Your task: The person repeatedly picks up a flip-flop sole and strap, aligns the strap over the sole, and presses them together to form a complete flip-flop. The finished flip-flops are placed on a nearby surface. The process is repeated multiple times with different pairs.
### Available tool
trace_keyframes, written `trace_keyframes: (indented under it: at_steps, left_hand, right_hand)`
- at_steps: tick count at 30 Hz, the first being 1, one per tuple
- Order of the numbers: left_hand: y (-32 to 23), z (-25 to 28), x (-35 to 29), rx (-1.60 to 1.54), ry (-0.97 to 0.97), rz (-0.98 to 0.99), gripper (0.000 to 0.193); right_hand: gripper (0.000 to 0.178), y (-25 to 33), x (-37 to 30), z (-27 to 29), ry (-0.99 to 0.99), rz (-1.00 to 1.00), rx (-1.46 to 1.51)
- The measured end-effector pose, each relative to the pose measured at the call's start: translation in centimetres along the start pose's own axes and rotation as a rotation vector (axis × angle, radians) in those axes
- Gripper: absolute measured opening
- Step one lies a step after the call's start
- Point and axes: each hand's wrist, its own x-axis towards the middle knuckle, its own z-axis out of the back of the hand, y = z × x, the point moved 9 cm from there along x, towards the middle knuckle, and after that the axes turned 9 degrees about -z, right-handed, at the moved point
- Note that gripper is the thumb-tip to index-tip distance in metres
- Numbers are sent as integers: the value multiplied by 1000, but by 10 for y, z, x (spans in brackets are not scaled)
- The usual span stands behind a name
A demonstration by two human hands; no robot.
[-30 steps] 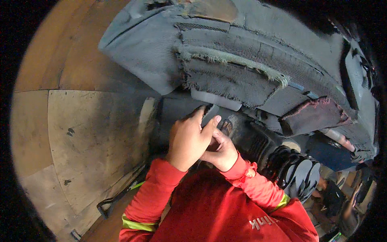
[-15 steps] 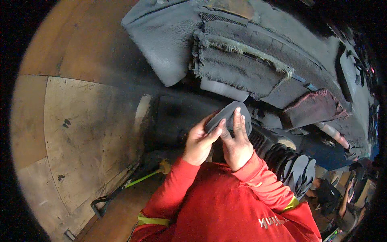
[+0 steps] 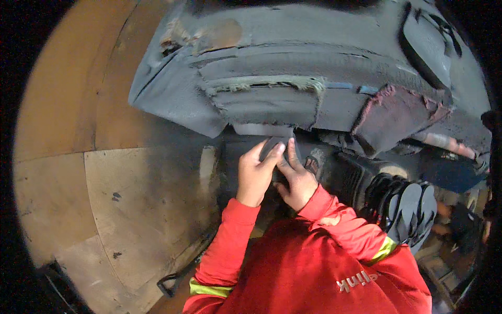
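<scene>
Both hands hold a dark grey flip-flop sole (image 3: 281,140) just below the dust-covered machine's near edge. My left hand (image 3: 253,175) is closed on its left side, thumb lying along the face. On the right side, my right hand (image 3: 299,184) grips it too, with the index finger stretched up along it. The fingers cover much of the sole, so any strap is hidden. Its far end meets a pale, smooth strip (image 3: 261,129) beneath the cloth in this view; whether they touch I cannot tell.
Frayed grey cloth (image 3: 266,107) and a reddish rag (image 3: 395,118) hang from the dusty machine. A flip-flop (image 3: 426,47) lies on top at the right. Several dark flip-flops (image 3: 410,209) stand in a row beside my right arm. Wooden boards (image 3: 151,204) lie left; another person (image 3: 463,227) is far right.
The hands have brought the sole up to the pale strip at the machine's edge, and its broad face shows less. The view has turned and shifted.
</scene>
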Motion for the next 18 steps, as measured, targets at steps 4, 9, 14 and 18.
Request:
trace_keyframes:
  at_steps: [4, 9, 14, 18]
  left_hand:
    - [-2, 14, -39, -357, -209, 145, 37]
    - [-30, 24, -77, -546, -341, 42, 39]
    - [-53, 51, -100, -585, -439, -79, 32]
    - [-60, 104, -137, -619, -586, -182, 26]
  right_hand:
    - [73, 26, -8, 11, 17, 149, -343]
    - [55, 77, -19, 29, -15, 425, -521]
    - [54, 124, -27, 25, 114, 576, -553]
    - [52, 168, -40, 3, 279, 522, -391]
